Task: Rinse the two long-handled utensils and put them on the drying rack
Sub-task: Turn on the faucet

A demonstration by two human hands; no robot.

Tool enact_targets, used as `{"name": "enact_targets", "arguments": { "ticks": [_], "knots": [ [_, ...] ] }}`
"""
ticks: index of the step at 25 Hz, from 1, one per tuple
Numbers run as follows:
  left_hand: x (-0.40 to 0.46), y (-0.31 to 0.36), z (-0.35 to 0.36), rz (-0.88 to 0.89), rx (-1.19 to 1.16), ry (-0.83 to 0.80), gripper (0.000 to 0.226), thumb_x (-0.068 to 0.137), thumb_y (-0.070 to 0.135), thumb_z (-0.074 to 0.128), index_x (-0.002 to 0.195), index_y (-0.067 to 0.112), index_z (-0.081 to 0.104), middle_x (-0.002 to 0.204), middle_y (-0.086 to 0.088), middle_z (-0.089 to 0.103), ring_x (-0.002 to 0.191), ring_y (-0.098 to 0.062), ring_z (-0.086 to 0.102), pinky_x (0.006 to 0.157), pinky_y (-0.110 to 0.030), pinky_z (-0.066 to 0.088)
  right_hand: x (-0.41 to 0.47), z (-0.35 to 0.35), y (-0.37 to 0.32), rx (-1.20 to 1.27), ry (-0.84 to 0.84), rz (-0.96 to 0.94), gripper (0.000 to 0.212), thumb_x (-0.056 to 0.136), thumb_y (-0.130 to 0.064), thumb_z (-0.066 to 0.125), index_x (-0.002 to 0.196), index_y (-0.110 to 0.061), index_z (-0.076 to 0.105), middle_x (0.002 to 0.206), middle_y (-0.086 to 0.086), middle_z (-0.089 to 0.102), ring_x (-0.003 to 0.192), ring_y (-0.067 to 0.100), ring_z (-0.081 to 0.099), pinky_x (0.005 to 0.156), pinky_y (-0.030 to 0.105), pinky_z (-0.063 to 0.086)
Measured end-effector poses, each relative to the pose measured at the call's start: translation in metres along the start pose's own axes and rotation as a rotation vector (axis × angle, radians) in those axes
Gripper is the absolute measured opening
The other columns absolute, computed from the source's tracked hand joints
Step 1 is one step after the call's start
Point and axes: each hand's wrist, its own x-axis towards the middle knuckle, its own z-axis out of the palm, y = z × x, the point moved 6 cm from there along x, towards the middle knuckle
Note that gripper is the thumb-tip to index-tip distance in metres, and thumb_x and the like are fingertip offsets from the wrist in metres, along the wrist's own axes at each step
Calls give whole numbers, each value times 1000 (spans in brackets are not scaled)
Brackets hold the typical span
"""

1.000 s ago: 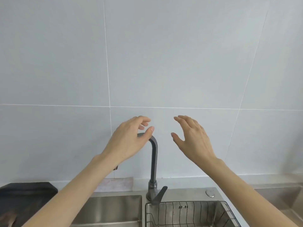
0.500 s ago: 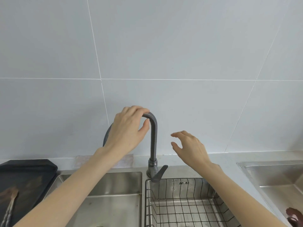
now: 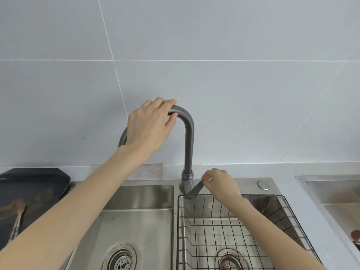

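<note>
My left hand (image 3: 149, 125) is closed over the top bend of the grey faucet spout (image 3: 188, 145), which arches toward the left basin (image 3: 136, 217). My right hand (image 3: 220, 182) pinches the tip of the faucet lever (image 3: 192, 191) at the faucet's base. A black wire drying rack (image 3: 229, 228) sits inside the right basin. One long-handled utensil (image 3: 16, 223) with a slotted head lies on the dark tray (image 3: 39, 184) at the far left. No second utensil can be made out. No water is running from the spout.
Two drains (image 3: 119, 259) show in the basins. A round metal cap (image 3: 263, 185) sits behind the right basin. Another steel sink (image 3: 335, 193) lies at the far right, with a dark red object (image 3: 355, 238) at its edge. Grey tiled wall behind.
The view has tilted down, showing more of the sinks. My left hand closed on the spout's bend. My right hand dropped from mid-air and took hold of the lever.
</note>
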Motion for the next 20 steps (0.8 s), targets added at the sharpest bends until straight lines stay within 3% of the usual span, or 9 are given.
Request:
{"name": "enact_targets", "arguments": {
  "ticks": [2,4,11,20],
  "knots": [
    [-3,0,0,63,73,82,27,84,30,54,105,18,68,87,0,73,68,-25,67,48,-20,30,1,3,0,5,16,-7,24,90,-13,50,105,-14,68,114,4,64,102,26,61,83,36,52],
    [-3,-1,2,84,112,130,28,82,34,51,97,20,70,78,4,72,59,-21,66,46,-17,27,2,6,-2,3,31,-14,24,90,-11,49,104,-13,68,113,6,64,101,28,61,82,36,51],
    [-5,-3,5,132,111,186,29,81,43,46,93,29,69,74,12,70,57,-12,63,41,-16,30,0,8,-6,-22,89,-27,23,91,-7,47,100,-9,68,108,10,62,95,33,59,68,31,41],
    [-6,-3,6,164,108,278,27,81,42,48,93,30,69,75,14,70,58,-9,63,41,-15,34,-16,18,-4,20,130,-44,18,90,-6,49,94,-6,67,102,9,63,86,31,60,63,28,35]
  ]
}}
